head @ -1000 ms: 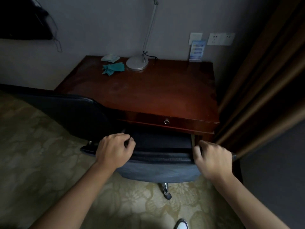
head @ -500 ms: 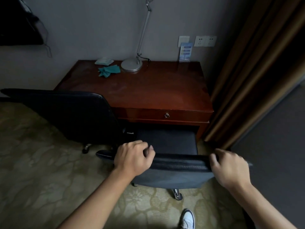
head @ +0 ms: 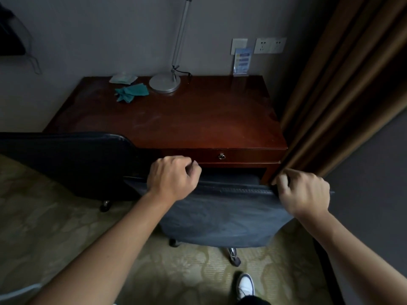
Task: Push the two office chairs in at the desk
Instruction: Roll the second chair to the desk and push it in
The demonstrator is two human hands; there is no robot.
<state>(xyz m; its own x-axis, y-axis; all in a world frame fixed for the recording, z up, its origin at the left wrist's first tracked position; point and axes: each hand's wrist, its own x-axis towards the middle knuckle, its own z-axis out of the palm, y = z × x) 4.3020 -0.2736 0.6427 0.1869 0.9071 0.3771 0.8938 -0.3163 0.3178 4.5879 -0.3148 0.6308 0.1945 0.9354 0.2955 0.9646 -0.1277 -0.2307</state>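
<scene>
A dark grey office chair (head: 222, 214) stands right in front of the red-brown wooden desk (head: 180, 119), its seat under the desktop by the drawer. My left hand (head: 172, 178) grips the left end of its backrest top, fingers curled over the edge. My right hand (head: 305, 193) grips the right end the same way. A second, black office chair (head: 66, 164) stands to the left, its backrest against the desk's front left corner, turned partly sideways.
On the desk's far side are a silver lamp base (head: 164, 83), a teal cloth (head: 130, 93) and a small card stand (head: 242, 61). Brown curtains (head: 343, 89) hang close on the right. My white shoe (head: 245, 285) is on the patterned carpet behind the chair.
The grey chair, pulled back from the desk half a second ago, has rolled forward again so its backrest is near the drawer. Both hands kept their grip on it.
</scene>
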